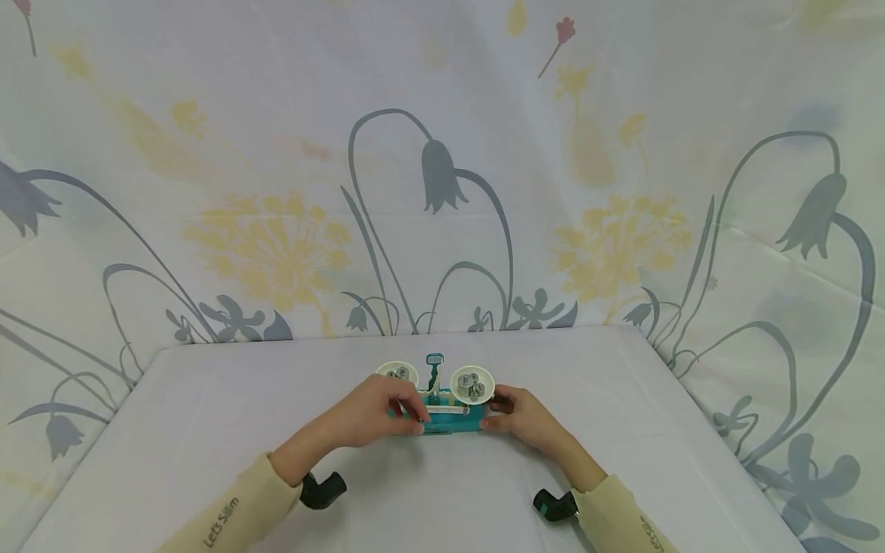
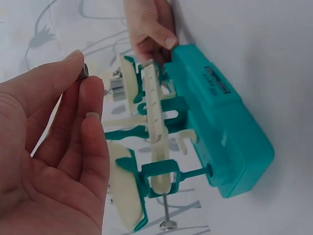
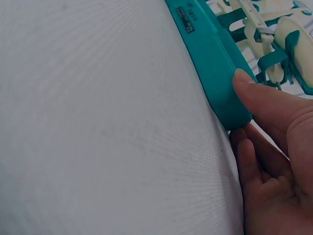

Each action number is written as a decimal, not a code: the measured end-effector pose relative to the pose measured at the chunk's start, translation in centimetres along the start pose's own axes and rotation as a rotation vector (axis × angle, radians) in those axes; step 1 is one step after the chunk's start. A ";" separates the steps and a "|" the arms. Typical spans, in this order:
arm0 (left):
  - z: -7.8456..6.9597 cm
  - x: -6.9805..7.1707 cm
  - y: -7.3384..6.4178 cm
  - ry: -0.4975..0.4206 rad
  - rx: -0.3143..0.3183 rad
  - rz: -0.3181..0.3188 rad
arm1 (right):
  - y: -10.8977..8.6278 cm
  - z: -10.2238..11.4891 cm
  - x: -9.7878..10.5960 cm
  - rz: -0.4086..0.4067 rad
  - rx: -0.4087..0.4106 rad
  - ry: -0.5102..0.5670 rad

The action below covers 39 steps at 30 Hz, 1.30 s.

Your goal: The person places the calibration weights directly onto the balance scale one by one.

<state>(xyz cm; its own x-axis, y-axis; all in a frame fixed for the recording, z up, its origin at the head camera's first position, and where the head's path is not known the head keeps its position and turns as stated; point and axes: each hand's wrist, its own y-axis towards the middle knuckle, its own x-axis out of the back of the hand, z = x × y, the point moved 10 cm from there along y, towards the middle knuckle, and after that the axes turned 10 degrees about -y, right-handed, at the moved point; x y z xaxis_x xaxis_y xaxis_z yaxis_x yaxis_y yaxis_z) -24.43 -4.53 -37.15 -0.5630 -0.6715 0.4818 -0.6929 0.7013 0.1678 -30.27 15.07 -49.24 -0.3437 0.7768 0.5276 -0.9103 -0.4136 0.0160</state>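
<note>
A balance scale with a teal base [image 1: 452, 424] stands on the white-covered table. Its two cream pans, the right one [image 1: 488, 382] and the left one [image 1: 412, 369], both carry metal weights. In front of the scale's left side, my left hand [image 1: 373, 412] pinches a small metal weight [image 2: 83, 72] between thumb and fingertip, apart from the pans. At the base's right end, my right hand [image 1: 531, 422] grips the corner, its thumb lying on the teal top and the other fingers curled by the end. The weight is mostly covered by the fingertips.
Behind the table [image 1: 276, 384] hangs a flower-printed cloth [image 1: 442, 253]. A scale beam with graduations [image 2: 154, 107] runs along the front of the balance. Black devices [image 1: 323, 490] are worn at both wrists.
</note>
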 end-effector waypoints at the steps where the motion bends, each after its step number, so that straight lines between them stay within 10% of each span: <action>1: -0.2 0.2 0.0 0.000 -0.007 -0.003 | 0.0 0.0 0.0 0.000 0.000 0.001; 18: -0.6 3.6 1.1 0.082 -0.005 -0.058 | -0.2 0.1 0.0 -0.002 -0.003 0.014; 39: -0.2 4.4 2.5 0.177 0.060 0.047 | 0.0 0.2 0.0 -0.006 0.008 0.004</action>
<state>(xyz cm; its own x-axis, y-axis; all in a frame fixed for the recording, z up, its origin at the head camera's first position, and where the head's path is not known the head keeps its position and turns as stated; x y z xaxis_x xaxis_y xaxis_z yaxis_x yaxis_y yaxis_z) -28.57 -5.67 -34.45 -0.5107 -0.5819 0.6329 -0.6965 0.7116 0.0923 -30.21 14.96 -49.11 -0.3392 0.7811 0.5242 -0.9106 -0.4125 0.0255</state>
